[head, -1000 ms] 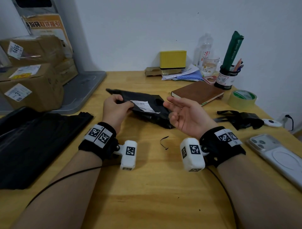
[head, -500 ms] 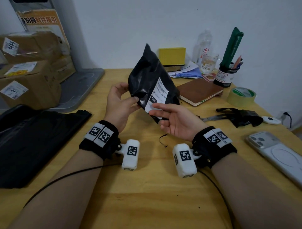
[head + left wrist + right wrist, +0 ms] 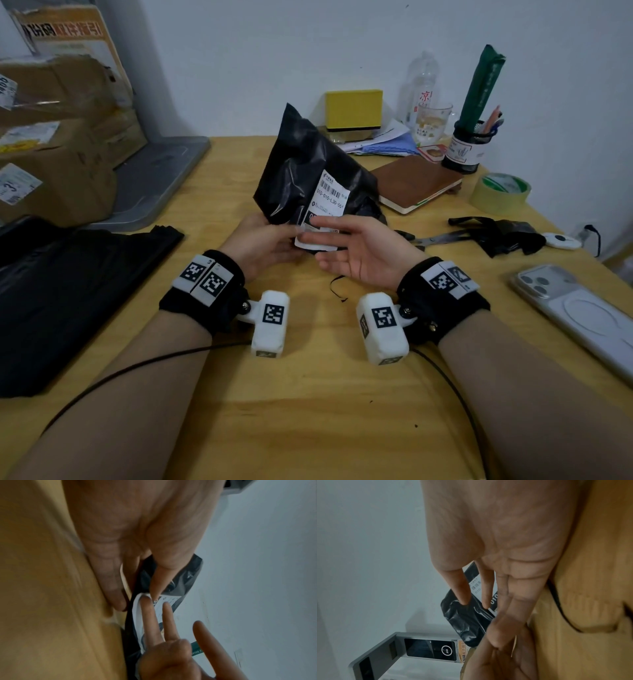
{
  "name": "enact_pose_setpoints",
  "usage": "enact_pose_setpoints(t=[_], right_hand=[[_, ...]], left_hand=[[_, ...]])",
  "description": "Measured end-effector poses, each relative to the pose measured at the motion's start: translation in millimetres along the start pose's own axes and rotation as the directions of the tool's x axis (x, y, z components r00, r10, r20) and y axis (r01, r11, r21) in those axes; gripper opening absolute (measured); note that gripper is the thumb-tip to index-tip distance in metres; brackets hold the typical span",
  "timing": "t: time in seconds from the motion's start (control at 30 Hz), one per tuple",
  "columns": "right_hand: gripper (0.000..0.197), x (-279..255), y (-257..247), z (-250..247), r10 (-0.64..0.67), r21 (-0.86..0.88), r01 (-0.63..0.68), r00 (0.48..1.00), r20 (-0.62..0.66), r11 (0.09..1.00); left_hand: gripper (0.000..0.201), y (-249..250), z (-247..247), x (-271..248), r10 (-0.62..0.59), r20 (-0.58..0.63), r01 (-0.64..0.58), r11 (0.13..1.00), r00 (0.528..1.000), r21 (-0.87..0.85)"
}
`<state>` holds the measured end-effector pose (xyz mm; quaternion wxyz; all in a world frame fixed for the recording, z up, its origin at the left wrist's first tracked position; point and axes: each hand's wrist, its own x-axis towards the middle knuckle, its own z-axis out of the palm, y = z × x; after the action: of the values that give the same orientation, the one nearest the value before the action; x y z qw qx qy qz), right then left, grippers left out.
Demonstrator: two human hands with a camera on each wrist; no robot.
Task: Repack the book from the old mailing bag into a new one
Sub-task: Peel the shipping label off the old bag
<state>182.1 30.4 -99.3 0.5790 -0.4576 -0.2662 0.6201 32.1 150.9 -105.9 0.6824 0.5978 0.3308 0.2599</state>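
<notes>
The old black mailing bag [image 3: 301, 164] stands upright over the table's middle, and its white shipping label [image 3: 329, 195] faces me. My left hand [image 3: 263, 240] pinches its lower left edge between thumb and fingers; the left wrist view shows this grip on the bag [image 3: 185, 577]. My right hand [image 3: 349, 246] is open, its straight fingers [image 3: 150, 622] lying on the label's peeling lower end. In the right wrist view the bag [image 3: 467, 623] shows beyond those fingers. A brown book [image 3: 414, 180] lies flat behind on the right. A stack of black new bags [image 3: 68, 281] lies at the left.
Scissors [image 3: 435, 238] and black plastic scraps [image 3: 507, 233] lie right of my hands, with a tape roll [image 3: 500, 193] and a pen cup [image 3: 462, 150] behind. A phone [image 3: 582, 315] rests near the right edge. Cardboard boxes [image 3: 51, 164] and a grey tray [image 3: 154, 178] fill the back left.
The bag went from lying flat on the table to upright in my left hand. My right hand moved onto the label, and the bag has come slightly lower and nearer.
</notes>
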Motion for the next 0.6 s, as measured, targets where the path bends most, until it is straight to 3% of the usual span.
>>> enact_pose_setpoints(t=[0.07, 0.13, 0.27, 0.37, 0.5, 0.6], right_hand=[[0.036, -0.7, -1.3, 0.2, -0.034, 0.008, 0.034, 0.999, -0.022, 0.999], [0.033, -1.0, -4.5, 1.2, -0.139, -0.001, 0.139, 0.988, -0.063, 0.990], [0.017, 0.1, -17.1, 7.3, -0.394, -0.060, 0.389, 0.908, -0.146, 0.919], [0.016, 8.2, -18.2, 15.3, -0.354, -0.102, 0.341, 0.921, -0.164, 0.935], [0.013, 19.6, -7.1, 14.6, -0.300, -0.186, 0.264, 0.932, -0.203, 0.946], [0.014, 22.0, -1.5, 11.6, -0.286, -0.197, 0.248, 0.939, -0.193, 0.948]], left_hand=[[0.025, 1.5, -0.7, -0.9, -0.031, 0.025, 0.029, 0.997, 0.999, 0.069], [0.024, 2.2, -1.2, -0.8, -0.027, -0.023, 0.028, 0.996, 0.999, 0.090], [0.027, 2.3, -4.1, -1.3, -0.020, -0.054, 0.022, 0.999, 0.998, 0.045], [0.024, 2.6, -3.3, -1.8, 0.013, -0.073, -0.011, 1.000, 0.997, 0.026], [0.004, 1.4, -3.4, -0.3, 0.037, -0.126, -0.041, 0.999, 0.991, -0.032], [0.020, -3.1, -6.3, 3.6, 0.034, -0.145, -0.044, 0.997, 0.989, -0.064]])
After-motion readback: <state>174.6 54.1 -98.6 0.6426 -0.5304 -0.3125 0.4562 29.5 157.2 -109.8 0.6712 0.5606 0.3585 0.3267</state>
